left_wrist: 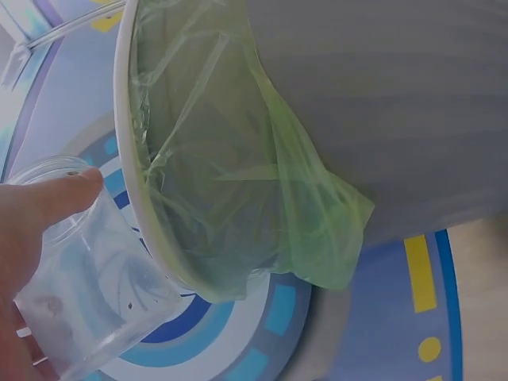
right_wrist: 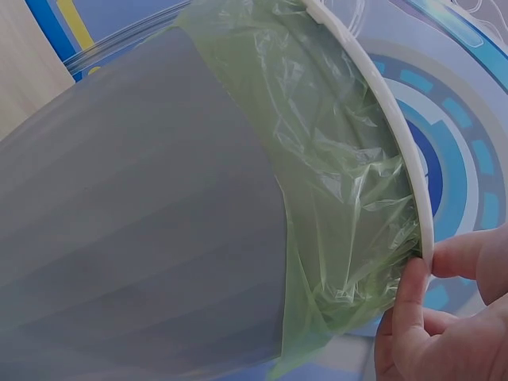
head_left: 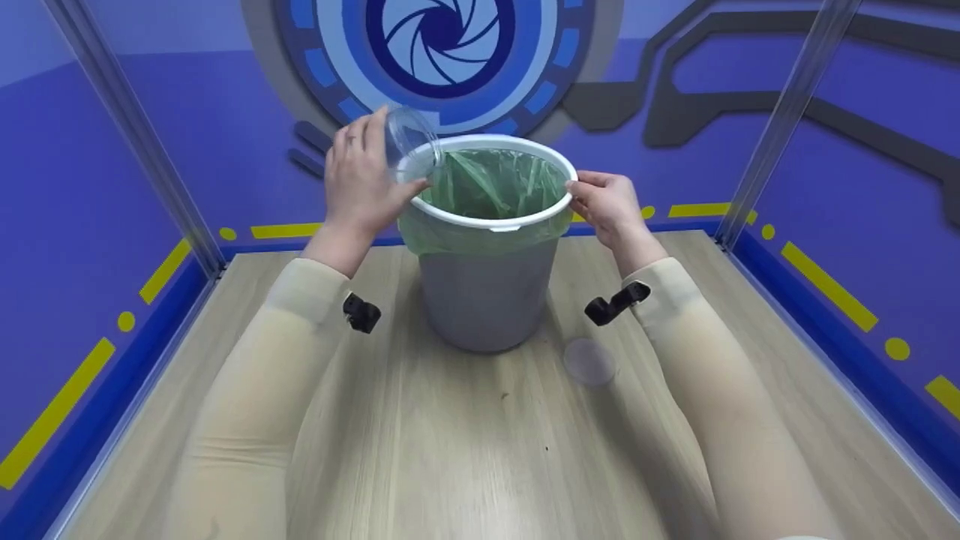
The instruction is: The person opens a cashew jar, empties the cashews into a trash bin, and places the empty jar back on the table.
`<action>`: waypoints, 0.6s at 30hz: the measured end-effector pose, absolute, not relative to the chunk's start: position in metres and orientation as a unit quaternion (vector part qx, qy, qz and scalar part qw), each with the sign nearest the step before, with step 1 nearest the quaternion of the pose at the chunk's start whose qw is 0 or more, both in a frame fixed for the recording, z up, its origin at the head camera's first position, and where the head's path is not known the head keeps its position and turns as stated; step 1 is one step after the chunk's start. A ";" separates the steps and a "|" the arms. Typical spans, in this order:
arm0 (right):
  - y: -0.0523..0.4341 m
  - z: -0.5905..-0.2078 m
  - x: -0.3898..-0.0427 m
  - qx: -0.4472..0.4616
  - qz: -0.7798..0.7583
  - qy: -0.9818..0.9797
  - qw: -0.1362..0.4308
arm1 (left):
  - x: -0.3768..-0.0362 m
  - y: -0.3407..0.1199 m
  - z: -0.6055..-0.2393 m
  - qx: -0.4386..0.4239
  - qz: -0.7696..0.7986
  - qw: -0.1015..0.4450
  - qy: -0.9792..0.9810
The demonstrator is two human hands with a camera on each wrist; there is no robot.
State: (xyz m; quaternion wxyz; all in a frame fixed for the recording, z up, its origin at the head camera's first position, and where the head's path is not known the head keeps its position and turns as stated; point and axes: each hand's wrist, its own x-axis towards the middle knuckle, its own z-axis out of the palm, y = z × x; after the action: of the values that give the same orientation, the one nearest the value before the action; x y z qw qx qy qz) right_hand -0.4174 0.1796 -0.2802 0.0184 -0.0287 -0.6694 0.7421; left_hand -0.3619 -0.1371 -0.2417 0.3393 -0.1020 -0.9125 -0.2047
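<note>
- My left hand has its grip closed around a clear plastic jar, thumb along the side in the left wrist view, the other fingers wrapped behind it.
- The jar is tipped on its side, its open mouth turned toward the bin and held just at the bin's left rim; I cannot tell whether it touches the rim. It looks nearly empty, with a few dark specks on its wall.
- My right hand grips the white rim ring of the bin on its right side, thumb pressed on the outside of the ring and the fingers curled over the edge.
- The white ring clamps a green bag that lines the inside and hangs out over the top of the wall in a loose, crumpled skirt.
- The grey bin stands upright on the counter, toward the far edge and about midway between the left and right edges.
- A round clear lid lies flat on the counter, near the bin's foot on the right, beside my right forearm.
- Both my arms are in pale sleeves, each with a black clip at the wrist.
- Blue walls with yellow marks stand round the counter's edges.
</note>
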 end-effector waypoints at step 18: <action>0.179 -0.281 -0.417 -0.024 0.750 -0.661 0.023 | -0.350 -0.161 -0.290 -0.046 -0.415 0.350 -0.839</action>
State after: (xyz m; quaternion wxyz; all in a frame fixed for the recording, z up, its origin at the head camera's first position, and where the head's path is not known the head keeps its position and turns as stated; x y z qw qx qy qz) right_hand -0.4166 0.1790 -0.2807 0.0231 -0.0242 -0.6607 0.7499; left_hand -0.3496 -0.1615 -0.2897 0.3498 -0.0464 -0.8385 -0.4152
